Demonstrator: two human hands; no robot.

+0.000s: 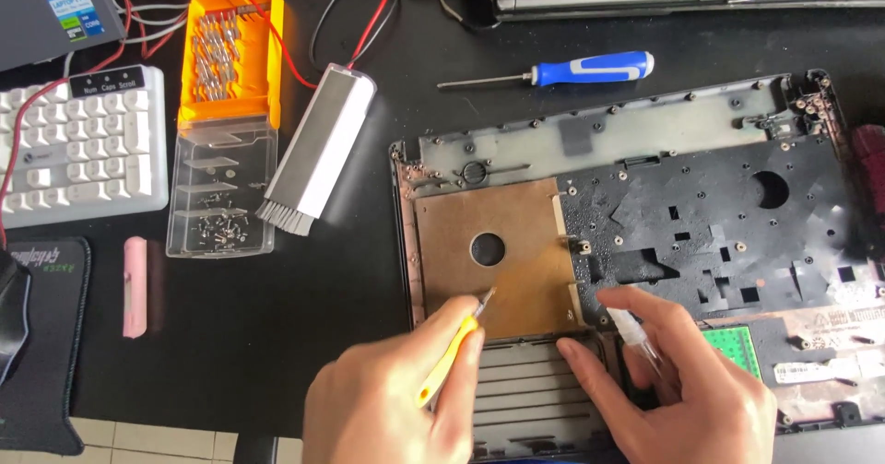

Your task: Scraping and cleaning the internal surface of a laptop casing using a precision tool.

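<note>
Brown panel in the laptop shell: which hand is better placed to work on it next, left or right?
Left, likely. The left hand holds a yellow tool whose tip already rests on the brown panel. The right hand sits beside it on the laptop shell, fingers around a clear thin tool.

Yellow-handled precision screwdriver (454,346): thin, slanted w/ metal tip up-right, tip touching the brown panel of the laptop base shell (645,197) near that panel's lower edge, below its round hole. Handle runs down-left, gripped betw. fingers of left hand (396,399). Clear small tool (634,335), transparent plastic, tilted w/ upper end up-left; pinched in right hand (682,390), over the shell's front edge just right of the brown panel's corner; its lower part hidden by fingers. Laptop base shell: opened, flat, black plastic inside w/ cut-outs, screw holes, grey strip along far edge, brown panel at left, ribbed bay at front-left under both hands.
</note>
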